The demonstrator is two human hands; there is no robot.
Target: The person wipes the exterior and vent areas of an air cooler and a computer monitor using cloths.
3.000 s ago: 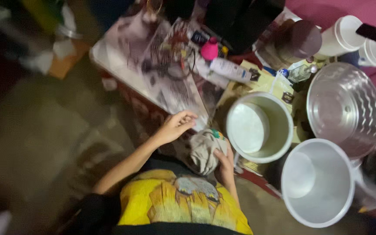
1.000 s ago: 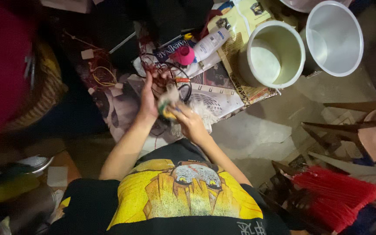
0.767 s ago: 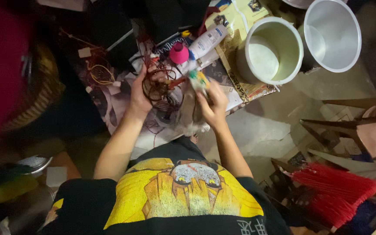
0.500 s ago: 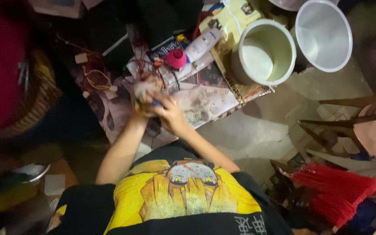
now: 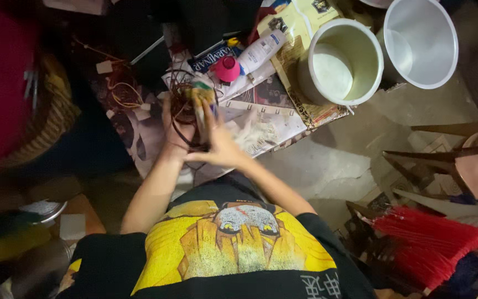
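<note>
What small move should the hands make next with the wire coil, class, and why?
Probably steady the dark wire coil with the left hand while the right hand works it: both hands are pressed together around it above the newspaper, and the picture blurs the grip.

Item: I'm seeing a dark wire coil (image 5: 186,119), looping in thin tangled rings | Pose: it's standing roughly upright, pressed between my palms | Place: it's hovering just above the printed paper sheets | Second item: a small yellowish-green piece (image 5: 201,95) is sitting at the coil's top, blurred.
</note>
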